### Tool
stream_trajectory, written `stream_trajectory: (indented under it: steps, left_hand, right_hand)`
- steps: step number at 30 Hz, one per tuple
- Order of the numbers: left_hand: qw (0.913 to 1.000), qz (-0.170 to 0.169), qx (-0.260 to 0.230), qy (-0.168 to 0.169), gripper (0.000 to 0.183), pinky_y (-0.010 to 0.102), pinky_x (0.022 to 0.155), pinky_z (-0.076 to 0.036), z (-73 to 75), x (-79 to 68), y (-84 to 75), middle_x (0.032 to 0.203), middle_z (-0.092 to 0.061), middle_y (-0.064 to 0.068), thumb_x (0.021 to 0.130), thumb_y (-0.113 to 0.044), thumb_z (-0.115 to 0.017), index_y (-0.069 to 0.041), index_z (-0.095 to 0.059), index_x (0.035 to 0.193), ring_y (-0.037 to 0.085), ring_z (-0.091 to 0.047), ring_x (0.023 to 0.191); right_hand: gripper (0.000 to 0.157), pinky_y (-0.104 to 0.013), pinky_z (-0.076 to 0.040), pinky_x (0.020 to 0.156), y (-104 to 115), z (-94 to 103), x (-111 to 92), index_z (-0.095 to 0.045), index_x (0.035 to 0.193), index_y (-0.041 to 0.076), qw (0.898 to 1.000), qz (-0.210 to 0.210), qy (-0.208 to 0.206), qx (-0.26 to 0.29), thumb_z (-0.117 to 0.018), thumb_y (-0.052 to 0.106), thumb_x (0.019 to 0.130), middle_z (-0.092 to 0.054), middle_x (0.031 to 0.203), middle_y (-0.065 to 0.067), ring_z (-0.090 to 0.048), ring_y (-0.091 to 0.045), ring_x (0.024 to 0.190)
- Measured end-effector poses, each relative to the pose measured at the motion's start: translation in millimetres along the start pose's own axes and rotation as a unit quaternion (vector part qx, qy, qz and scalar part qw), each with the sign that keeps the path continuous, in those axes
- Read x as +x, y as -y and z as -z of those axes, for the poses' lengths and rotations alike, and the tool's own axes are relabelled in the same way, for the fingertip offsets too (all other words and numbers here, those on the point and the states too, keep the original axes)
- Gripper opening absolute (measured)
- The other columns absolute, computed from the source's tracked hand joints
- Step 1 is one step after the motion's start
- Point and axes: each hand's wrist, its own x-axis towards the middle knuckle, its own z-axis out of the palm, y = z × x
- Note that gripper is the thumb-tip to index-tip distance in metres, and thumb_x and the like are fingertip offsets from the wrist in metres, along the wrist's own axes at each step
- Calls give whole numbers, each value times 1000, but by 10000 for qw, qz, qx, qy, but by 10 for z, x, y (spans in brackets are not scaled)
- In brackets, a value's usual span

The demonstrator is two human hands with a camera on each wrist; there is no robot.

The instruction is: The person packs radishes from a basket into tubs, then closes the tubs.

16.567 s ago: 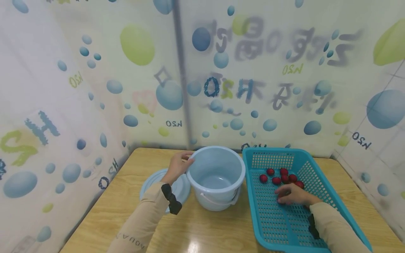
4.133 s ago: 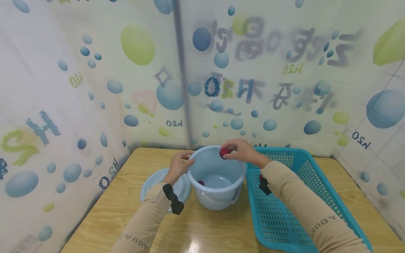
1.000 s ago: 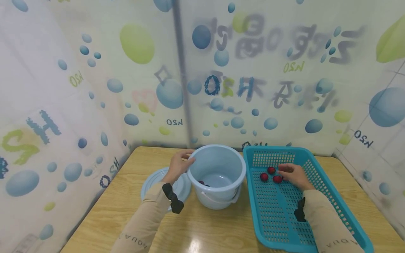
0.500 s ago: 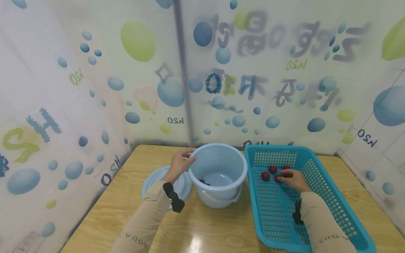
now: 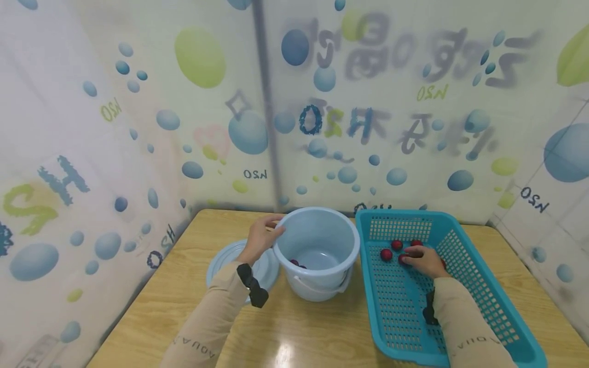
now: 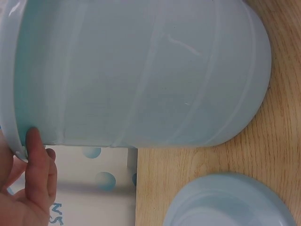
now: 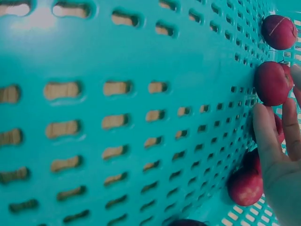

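A light blue bucket (image 5: 318, 245) with a handle stands on the table. My left hand (image 5: 262, 237) holds its rim on the left; the left wrist view shows the fingertips over the bucket wall (image 6: 117, 75). Inside the bucket lie dark red plums (image 5: 293, 262), partly hidden by the front rim. To the right, a turquoise basket (image 5: 395, 317) contains several plums (image 5: 386, 254). My right hand (image 5: 424, 260) is down in the basket, its fingertips around one plum (image 7: 272, 84), touching it with fingers fairly straight. The hand hides part of the neighbouring plums.
The round light blue lid (image 5: 267, 271) lies on the wooden table (image 5: 294, 332) left of the bucket, partly under my left forearm. Patterned sheets (image 5: 391, 102) close off the back and sides. The basket's high rim (image 5: 370, 317) runs close beside the bucket.
Over the last second my right hand moves slightly down and left, onto a plum in the basket. Since the oldest frame, plums have appeared in the bucket. My left hand keeps its place on the rim.
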Motion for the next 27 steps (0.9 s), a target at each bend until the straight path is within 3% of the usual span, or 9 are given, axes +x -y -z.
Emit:
stream_trajectory:
  steps: [11,27]
  left_hand:
    - [10000,-58,28,12,30,30,62,-51,1,8,2,105,-54,11,84,-15,-59,-14,-58,114,24,-54,88]
    - [10000,6,45,55,31,30,64,-51,2,13,12,107,-53,12,85,-16,-59,-14,-57,116,24,-54,89]
  right_hand:
    - [39,-36,-51,67,-56,2,-13,-51,110,-14,9994,-223,142,228,-61,8,80,-55,94,-24,-56,-29,83]
    - [36,-42,-47,72,-10,17,-32,-54,107,-9,9991,-202,351,-157,-64,9,78,-55,98,-24,-54,-33,88]
